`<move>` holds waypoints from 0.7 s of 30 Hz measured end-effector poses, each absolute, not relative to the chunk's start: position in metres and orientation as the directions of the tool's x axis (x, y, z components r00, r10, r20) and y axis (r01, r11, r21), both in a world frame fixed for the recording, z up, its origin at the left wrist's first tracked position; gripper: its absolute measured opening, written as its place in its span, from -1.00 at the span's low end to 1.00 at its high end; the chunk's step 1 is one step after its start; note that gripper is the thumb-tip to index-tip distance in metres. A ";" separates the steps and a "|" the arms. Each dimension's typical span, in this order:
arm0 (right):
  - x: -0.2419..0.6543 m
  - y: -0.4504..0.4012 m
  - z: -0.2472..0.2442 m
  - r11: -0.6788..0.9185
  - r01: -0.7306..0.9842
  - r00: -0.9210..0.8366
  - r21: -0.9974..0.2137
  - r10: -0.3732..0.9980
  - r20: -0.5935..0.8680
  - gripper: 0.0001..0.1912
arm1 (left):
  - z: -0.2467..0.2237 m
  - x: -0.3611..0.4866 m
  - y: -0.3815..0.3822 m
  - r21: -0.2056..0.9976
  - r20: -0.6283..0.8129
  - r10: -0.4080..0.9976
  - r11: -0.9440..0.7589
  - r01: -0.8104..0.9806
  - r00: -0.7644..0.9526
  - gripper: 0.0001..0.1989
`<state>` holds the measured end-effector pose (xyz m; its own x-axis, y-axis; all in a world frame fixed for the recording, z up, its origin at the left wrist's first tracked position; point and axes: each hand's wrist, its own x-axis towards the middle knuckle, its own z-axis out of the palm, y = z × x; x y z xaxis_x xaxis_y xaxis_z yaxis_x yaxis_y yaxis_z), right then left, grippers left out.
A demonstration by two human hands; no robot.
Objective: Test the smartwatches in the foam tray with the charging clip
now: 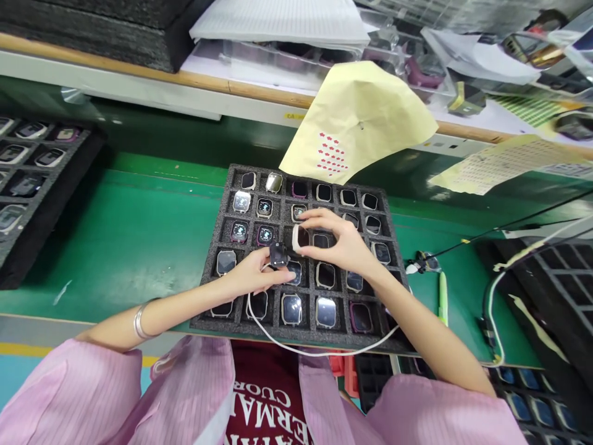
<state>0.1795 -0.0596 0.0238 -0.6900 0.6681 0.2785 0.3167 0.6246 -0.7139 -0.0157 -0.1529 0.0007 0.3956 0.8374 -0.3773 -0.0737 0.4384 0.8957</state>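
Note:
A black foam tray with square compartments holds many watches on the green bench. Over its left half, my left hand grips a dark watch, and a white cable runs from that hand. Just to the right, my right hand pinches a light-framed watch between thumb and fingers, above a compartment in the middle of the tray. The two held watches are close together but apart. Several watches in the left columns show lit faces; most others have dark screens.
Another foam tray with watches stands at the left. A yellow sheet hangs from the shelf edge over the tray's back. A green pen, cables and dark trays lie at the right.

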 end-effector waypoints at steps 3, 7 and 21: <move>0.180 -0.075 0.022 0.641 0.272 -0.768 -0.718 0.595 0.239 -0.68 | -0.005 -0.011 -0.152 0.901 -0.362 0.832 0.428 -0.072 0.421 -0.58; 0.179 -0.087 0.002 0.724 0.315 -0.811 -0.614 0.541 0.221 -0.59 | -0.012 -0.009 -0.155 0.926 -0.327 0.851 0.375 -0.039 0.412 -0.68; 0.164 -0.110 -0.027 0.815 0.113 -0.690 -0.568 0.476 0.546 -0.48 | -0.020 -0.022 -0.163 0.954 -0.260 0.864 0.299 -0.023 0.432 -0.67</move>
<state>0.1645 -0.1098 -0.0268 -0.6899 0.4757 0.5457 0.1130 0.8153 -0.5680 -0.0222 -0.1631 -0.0204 0.4316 0.8638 -0.2598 -0.0235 0.2987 0.9541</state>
